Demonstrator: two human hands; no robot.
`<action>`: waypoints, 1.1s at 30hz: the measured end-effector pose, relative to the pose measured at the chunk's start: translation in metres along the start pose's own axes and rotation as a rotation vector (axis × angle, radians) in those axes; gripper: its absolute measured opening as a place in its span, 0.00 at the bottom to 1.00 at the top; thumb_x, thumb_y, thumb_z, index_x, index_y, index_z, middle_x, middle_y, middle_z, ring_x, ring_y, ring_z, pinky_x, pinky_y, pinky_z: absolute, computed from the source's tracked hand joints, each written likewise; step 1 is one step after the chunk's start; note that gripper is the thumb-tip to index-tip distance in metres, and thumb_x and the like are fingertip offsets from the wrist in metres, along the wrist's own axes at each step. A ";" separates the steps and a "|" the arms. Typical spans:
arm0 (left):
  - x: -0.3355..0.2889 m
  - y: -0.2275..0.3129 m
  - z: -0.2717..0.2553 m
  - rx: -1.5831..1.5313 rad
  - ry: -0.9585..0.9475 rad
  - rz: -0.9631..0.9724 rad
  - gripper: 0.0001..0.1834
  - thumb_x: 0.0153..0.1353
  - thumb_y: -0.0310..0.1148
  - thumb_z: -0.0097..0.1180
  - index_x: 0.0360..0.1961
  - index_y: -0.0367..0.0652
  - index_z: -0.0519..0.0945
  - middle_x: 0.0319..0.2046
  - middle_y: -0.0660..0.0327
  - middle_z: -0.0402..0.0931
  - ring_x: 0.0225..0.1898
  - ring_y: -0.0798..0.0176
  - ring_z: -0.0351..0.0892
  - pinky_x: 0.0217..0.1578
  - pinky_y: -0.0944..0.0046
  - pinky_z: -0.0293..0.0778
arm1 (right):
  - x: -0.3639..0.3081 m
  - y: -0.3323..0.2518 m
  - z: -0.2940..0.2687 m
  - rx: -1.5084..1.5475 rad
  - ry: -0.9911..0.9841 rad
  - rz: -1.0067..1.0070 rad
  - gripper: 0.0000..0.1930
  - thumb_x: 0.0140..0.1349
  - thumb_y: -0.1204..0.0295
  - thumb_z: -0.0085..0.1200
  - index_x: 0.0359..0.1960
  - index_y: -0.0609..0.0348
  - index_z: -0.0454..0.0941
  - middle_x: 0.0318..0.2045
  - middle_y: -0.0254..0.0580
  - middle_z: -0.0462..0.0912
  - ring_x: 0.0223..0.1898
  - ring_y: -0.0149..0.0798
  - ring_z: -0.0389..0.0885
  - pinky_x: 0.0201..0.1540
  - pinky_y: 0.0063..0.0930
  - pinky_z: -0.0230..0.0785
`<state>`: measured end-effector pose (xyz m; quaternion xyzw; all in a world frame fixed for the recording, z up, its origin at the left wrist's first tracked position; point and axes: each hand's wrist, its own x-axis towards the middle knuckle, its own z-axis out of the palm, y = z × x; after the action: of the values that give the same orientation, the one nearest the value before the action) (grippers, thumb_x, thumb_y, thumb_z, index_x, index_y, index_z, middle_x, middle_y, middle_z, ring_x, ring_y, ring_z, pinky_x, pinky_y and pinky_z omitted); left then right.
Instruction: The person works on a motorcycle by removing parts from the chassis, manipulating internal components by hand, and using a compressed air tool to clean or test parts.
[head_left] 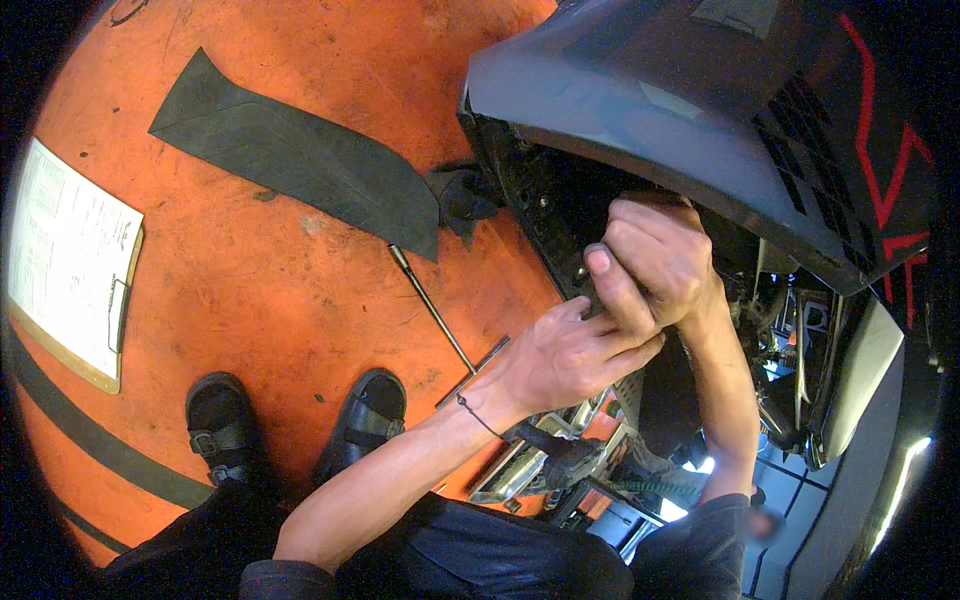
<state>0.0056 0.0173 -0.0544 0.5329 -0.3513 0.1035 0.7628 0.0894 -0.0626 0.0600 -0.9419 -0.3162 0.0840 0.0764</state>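
An orange floor [250, 290], scuffed and stained, is filling the left side of the head view, with black stripes [100, 425] curving across its lower left. A clipboard [75, 265] holding printed sheets is lying near the left rim. A long dark strip [290, 160] is stretching diagonally over the floor, its lower end lying close to a slim metal rod [432, 310]; a crumpled black piece [465, 203] is lying just beside that end. The wearer's dark shoes [222, 420] are standing lower down. Toward the lower right, another person [640, 462] is appearing among blurred background clutter.

A glossy dark-grey body panel [620, 110], marked with red lines and a black chequered pattern, is occupying the upper right, overhanging a dark framework [530, 205] with small bolts. The right hand [658, 255] is working right under the panel's lower edge, its fingers curling inward and its thumb pointing to the upper left. The left hand [570, 355], below a thin dark bracelet [480, 415] on the wrist, is meeting it from beneath, its fingers lying close together under the right hand. Whatever they may be holding is being hidden between them, so I cannot tell how tightly either is closing.
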 end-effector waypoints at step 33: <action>0.002 0.002 -0.006 0.044 -0.063 0.004 0.13 0.51 0.31 0.51 0.39 0.44 0.80 0.42 0.68 0.77 0.41 0.69 0.76 0.35 0.65 0.71 | 0.002 0.001 0.002 -0.064 -0.079 0.031 0.11 0.47 0.76 0.52 0.13 0.58 0.62 0.13 0.41 0.59 0.14 0.43 0.61 0.18 0.36 0.53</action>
<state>0.0084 0.0229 -0.0523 0.5521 -0.3738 0.0958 0.7391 0.0910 -0.0620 0.0581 -0.9445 -0.3070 0.1122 0.0323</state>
